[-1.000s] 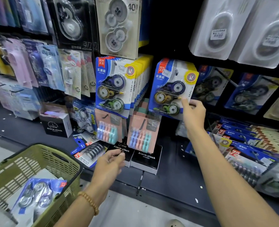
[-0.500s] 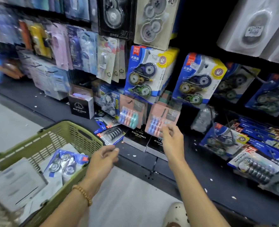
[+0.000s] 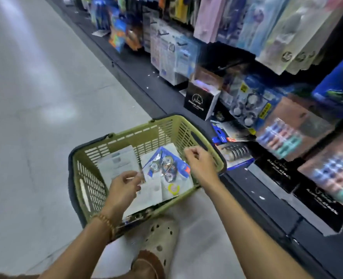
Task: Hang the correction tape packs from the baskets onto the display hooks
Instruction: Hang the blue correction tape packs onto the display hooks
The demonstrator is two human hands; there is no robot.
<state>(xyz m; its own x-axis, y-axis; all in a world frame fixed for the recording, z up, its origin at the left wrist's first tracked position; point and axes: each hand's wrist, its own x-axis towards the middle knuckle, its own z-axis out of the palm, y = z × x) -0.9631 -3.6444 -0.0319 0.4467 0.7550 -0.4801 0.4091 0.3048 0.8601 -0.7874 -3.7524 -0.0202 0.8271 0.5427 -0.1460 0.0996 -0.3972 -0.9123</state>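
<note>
Both hands hover over a green basket (image 3: 166,129). Left hand (image 3: 124,186) and right hand (image 3: 200,166), fingers loosely curled, grip nothing; a blue correction tape pack (image 3: 166,168) lies between them.

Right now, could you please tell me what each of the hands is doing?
Left hand: over the green basket, whether it pinches a pack edge cannot be told.
Right hand: loosely curled, holding nothing.

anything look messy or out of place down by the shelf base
Yes. Several blister packs lie loose and overlapping on the dark shelf ledge beside the green basket instead of hanging on hooks. An alarm clock box stands with its top flaps open. Small white scraps dot the ledge.
</note>
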